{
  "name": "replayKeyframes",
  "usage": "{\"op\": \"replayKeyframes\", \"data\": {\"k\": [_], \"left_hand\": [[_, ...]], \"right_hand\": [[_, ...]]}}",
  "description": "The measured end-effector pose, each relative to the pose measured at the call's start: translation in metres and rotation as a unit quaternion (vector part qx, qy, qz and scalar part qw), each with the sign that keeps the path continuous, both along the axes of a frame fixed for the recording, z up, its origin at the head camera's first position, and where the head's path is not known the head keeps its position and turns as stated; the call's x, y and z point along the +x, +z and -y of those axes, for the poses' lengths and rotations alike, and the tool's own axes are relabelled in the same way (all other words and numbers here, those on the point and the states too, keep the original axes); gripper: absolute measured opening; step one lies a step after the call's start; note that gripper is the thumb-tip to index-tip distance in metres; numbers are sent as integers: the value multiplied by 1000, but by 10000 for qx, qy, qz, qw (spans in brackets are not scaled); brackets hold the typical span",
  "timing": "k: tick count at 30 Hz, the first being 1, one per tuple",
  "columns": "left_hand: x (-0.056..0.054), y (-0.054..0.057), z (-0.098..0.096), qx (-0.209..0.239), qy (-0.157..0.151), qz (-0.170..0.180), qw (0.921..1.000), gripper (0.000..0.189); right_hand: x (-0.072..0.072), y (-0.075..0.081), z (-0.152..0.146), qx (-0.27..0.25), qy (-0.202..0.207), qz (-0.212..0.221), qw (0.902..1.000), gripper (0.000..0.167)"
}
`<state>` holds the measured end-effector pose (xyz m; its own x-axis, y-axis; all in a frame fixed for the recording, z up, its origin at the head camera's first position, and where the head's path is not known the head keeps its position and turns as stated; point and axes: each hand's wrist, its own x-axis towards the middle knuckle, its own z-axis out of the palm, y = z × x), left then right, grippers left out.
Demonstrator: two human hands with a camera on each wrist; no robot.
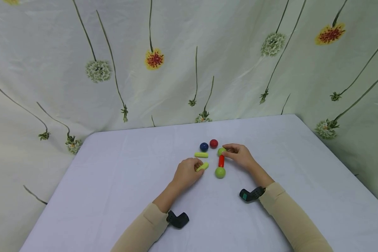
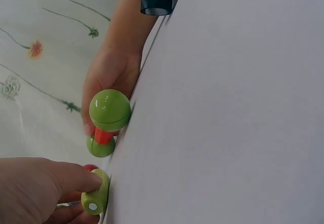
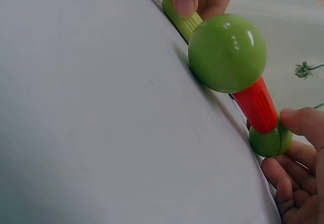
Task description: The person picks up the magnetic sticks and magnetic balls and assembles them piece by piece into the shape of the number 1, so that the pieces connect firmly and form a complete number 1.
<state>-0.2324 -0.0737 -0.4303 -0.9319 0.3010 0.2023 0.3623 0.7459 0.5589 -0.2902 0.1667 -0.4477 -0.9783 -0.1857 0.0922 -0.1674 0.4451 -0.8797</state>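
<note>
My left hand [image 1: 187, 173] pinches a yellow-green rod [image 1: 203, 167] between thumb and fingers, low over the table; a pale round spot shows on its end [image 2: 92, 207] in the left wrist view. With thumb and fingers, my right hand [image 1: 240, 155] holds the far green ball [image 1: 221, 151]. A red ribbed rod [image 1: 221, 161] joins that ball to a nearer green ball [image 1: 220, 172], making a dumbbell shape. The nearer ball looms large in the right wrist view, between the two hands. A second yellow-green rod [image 1: 201, 154] lies just beyond the left hand.
A dark blue ball [image 1: 204, 147] and a red ball [image 1: 214, 143] sit side by side behind the rods. All rests on a white-covered table [image 1: 129, 175]. A flower-printed cloth [image 1: 176, 28] hangs behind it. Each wrist wears a black camera [image 1: 178, 220].
</note>
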Motion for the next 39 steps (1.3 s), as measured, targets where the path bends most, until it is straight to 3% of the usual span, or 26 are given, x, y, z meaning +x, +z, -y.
{"op": "replayKeyframes", "data": {"k": [9,27,39], "left_hand": [[7,0,4,78,-11,26,10000,18],[15,1,6,234,47,43,9997,17],[19,0,4,330,104,191,9992,19]], "right_hand": [[5,-2,0,-28,-313,-45,9995,45],[30,1,3,-24,-878,64,9961,39],[43,4,10,-42,-956,65,9954,27]]}}
